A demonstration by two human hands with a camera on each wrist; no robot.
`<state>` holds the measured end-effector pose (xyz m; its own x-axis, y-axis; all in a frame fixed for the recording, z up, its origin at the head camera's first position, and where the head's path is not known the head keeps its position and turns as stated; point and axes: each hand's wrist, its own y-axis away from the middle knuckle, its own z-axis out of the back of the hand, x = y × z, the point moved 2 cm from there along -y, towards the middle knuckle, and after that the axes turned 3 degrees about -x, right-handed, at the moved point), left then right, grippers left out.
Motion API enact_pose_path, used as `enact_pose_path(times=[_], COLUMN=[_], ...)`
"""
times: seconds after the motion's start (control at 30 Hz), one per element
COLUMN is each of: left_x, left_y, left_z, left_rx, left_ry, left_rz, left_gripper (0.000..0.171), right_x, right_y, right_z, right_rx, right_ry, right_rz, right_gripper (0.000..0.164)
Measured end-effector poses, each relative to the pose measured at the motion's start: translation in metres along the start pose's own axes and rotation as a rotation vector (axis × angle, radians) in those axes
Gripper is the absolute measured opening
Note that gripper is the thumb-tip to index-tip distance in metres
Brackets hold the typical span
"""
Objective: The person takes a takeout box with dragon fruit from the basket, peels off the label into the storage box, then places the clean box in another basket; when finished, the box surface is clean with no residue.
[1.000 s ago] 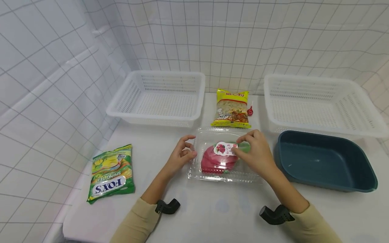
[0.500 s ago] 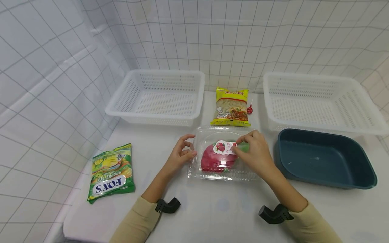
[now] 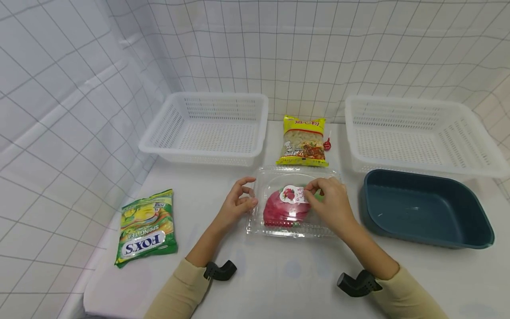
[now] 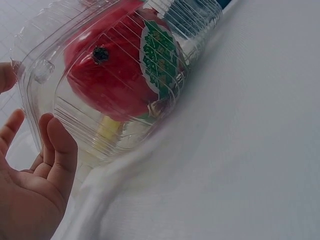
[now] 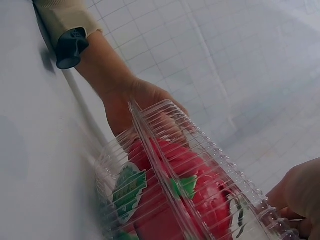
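A clear plastic clamshell box (image 3: 264,179) sits on the white table, with a red dragon fruit (image 4: 115,65) inside. On its lid is a white sticker (image 3: 292,195) printed with a dragon fruit. My left hand (image 3: 235,204) is at the box's left side, thumb and index fingertips against its edge, fingers loosely bent. My right hand (image 3: 332,201) is over the lid's right half, its thumb and index finger pinching the sticker's right end. That end is hidden behind the fingertips. In the right wrist view, the right hand (image 5: 302,195) shows only partly at the frame's edge.
Two white plastic baskets (image 3: 203,157) (image 3: 422,166) stand along the back. Between them lie a yellow noodle bag (image 3: 303,141) and a red lollipop (image 3: 327,144). A dark blue basin (image 3: 430,212) is at right, a green candy bag (image 3: 146,228) at left.
My right hand has shifted slightly left and its thumb and index fingertips have closed together at the sticker's right end. The left hand and the box stay in place.
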<state>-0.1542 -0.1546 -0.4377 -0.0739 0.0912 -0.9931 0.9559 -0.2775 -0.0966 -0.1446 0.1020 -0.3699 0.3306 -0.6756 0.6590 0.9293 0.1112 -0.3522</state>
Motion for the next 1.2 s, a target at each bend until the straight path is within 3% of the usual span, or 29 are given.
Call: enact_pose_path(times=[0.27, 0.8, 1.07, 1.2], left_x=[-0.001, -0.002, -0.003, -0.002], left_y=[0.001, 0.001, 0.001, 0.001], left_z=[0.0, 0.001, 0.001, 0.001], left_rx=[0.006, 0.013, 0.012, 0.007], left_ry=[0.004, -0.059, -0.058, -0.055], left_rz=[0.003, -0.005, -0.005, -0.007], left_gripper=[0.062, 0.058, 0.057, 0.057], right_x=[0.001, 0.005, -0.001, -0.003], right_y=[0.001, 0.003, 0.002, 0.0], right_z=[-0.001, 0.003, 0.006, 0.01], right_rx=[-0.062, -0.131, -0.249, -0.259], right_ry=[-0.035, -0.069, -0.178, -0.224], right_rz=[0.065, 0.107, 0.199, 0.2], right_gripper=[0.009, 0.011, 0.013, 0.013])
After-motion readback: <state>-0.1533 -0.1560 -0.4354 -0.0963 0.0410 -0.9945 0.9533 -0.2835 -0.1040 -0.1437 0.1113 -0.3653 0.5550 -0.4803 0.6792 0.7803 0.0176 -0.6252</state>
